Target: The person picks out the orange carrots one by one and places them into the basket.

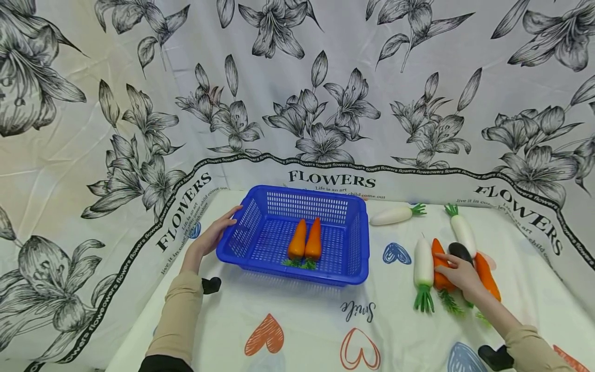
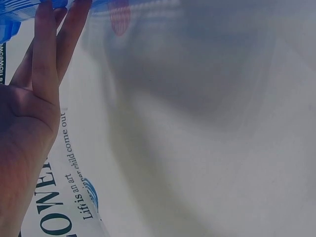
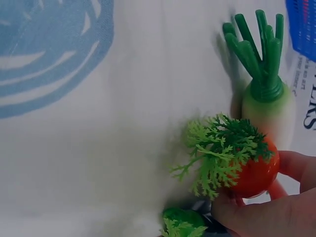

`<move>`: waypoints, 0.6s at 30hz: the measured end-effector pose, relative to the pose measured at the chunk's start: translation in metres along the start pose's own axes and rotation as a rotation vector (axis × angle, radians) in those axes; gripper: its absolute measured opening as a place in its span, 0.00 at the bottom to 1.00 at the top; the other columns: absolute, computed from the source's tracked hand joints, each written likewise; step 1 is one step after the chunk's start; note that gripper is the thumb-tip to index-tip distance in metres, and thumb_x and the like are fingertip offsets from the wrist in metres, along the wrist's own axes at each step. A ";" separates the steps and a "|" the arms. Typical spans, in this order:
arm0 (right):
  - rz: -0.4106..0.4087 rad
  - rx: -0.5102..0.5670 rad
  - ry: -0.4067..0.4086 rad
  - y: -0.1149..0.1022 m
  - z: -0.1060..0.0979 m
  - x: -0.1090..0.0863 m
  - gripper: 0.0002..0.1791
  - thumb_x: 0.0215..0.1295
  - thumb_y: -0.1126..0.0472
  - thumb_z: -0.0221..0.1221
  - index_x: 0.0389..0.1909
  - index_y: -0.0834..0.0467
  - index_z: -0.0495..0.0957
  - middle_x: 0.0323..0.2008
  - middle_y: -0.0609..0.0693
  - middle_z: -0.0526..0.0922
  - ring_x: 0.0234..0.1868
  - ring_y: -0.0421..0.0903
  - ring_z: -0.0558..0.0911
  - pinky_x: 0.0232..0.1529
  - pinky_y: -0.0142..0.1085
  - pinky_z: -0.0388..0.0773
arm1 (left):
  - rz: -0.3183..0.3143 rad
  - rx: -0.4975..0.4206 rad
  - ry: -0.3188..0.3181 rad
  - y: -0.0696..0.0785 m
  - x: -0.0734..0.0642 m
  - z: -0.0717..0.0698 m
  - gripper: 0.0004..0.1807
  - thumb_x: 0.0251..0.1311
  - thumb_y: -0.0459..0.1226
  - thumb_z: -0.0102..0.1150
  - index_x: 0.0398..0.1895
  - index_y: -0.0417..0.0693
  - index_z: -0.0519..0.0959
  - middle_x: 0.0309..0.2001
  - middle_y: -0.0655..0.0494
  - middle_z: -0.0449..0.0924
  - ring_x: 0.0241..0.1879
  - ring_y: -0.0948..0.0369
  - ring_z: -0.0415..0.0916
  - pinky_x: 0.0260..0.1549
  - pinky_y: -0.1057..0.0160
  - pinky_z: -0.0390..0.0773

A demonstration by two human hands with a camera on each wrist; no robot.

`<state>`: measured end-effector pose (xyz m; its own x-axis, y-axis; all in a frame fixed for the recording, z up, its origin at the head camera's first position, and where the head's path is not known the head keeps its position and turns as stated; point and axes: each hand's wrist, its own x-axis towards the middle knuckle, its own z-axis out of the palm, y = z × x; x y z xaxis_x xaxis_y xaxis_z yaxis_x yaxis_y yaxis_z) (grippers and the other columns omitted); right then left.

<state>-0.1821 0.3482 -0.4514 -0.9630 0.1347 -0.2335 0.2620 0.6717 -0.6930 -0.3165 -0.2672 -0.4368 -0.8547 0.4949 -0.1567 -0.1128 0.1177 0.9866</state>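
My right hand (image 1: 460, 274) pinches an orange carrot (image 1: 441, 276) between thumb and fingers; its round top (image 3: 259, 173) and leafy greens show in the right wrist view. Close by on its left lies a white radish (image 1: 423, 263), green leaves toward me. A dark eggplant (image 1: 460, 251) and another carrot (image 1: 486, 276) lie beside the hand, partly covered by it. At the left rim of a blue plastic basket (image 1: 297, 274), my left hand (image 1: 211, 235) touches with fairly straight fingers (image 2: 45, 59). Two carrots (image 1: 305, 240) lie side by side inside the basket.
Another white radish (image 1: 392, 216) lies right of the basket, and one more (image 1: 463, 235) sits behind the eggplant. A white cloth with printed hearts (image 1: 265, 335) covers the table. Flower-printed fabric (image 1: 321, 119) hangs along the back and left side.
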 end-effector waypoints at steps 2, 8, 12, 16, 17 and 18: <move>-0.011 0.000 0.008 0.001 -0.001 -0.001 0.32 0.68 0.56 0.51 0.66 0.70 0.59 0.61 0.81 0.57 0.55 0.67 0.68 0.36 0.29 0.70 | 0.009 0.013 0.002 -0.005 0.002 -0.002 0.31 0.73 0.40 0.30 0.76 0.65 0.40 0.75 0.44 0.39 0.55 0.56 0.69 0.45 0.64 0.77; -0.042 0.020 0.006 0.001 -0.007 -0.006 0.33 0.70 0.54 0.50 0.67 0.71 0.57 0.60 0.79 0.60 0.38 0.47 0.74 0.31 0.33 0.71 | 0.029 0.041 0.013 -0.015 0.007 -0.009 0.30 0.73 0.44 0.32 0.75 0.70 0.42 0.74 0.46 0.41 0.53 0.60 0.70 0.45 0.64 0.77; -0.042 0.024 0.004 -0.001 -0.009 -0.008 0.34 0.70 0.53 0.49 0.68 0.70 0.56 0.60 0.78 0.60 0.38 0.45 0.74 0.32 0.32 0.71 | 0.027 0.047 0.021 -0.015 0.007 -0.009 0.30 0.73 0.45 0.33 0.75 0.71 0.43 0.74 0.46 0.40 0.53 0.59 0.70 0.45 0.63 0.77; -0.042 0.018 0.005 -0.002 -0.012 -0.009 0.34 0.70 0.52 0.49 0.68 0.70 0.56 0.59 0.78 0.61 0.48 0.56 0.73 0.34 0.29 0.71 | 0.018 0.041 0.026 -0.015 0.007 -0.008 0.29 0.73 0.45 0.32 0.74 0.72 0.43 0.74 0.46 0.42 0.53 0.59 0.70 0.45 0.63 0.77; -0.043 0.018 0.004 -0.002 -0.012 -0.009 0.34 0.70 0.53 0.49 0.68 0.70 0.56 0.59 0.77 0.62 0.49 0.57 0.73 0.35 0.29 0.71 | 0.014 0.037 0.028 -0.014 0.007 -0.008 0.29 0.73 0.45 0.33 0.74 0.72 0.44 0.74 0.47 0.43 0.53 0.58 0.70 0.45 0.63 0.77; -0.042 0.018 0.004 -0.003 -0.013 -0.009 0.34 0.70 0.53 0.49 0.68 0.70 0.56 0.58 0.77 0.62 0.48 0.57 0.73 0.34 0.29 0.71 | 0.013 0.037 0.026 -0.014 0.007 -0.008 0.29 0.73 0.45 0.33 0.74 0.72 0.43 0.74 0.46 0.42 0.54 0.58 0.70 0.45 0.63 0.77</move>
<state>-0.1748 0.3546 -0.4385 -0.9734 0.1101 -0.2012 0.2226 0.6635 -0.7143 -0.3248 -0.2721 -0.4518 -0.8691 0.4739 -0.1417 -0.0828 0.1430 0.9863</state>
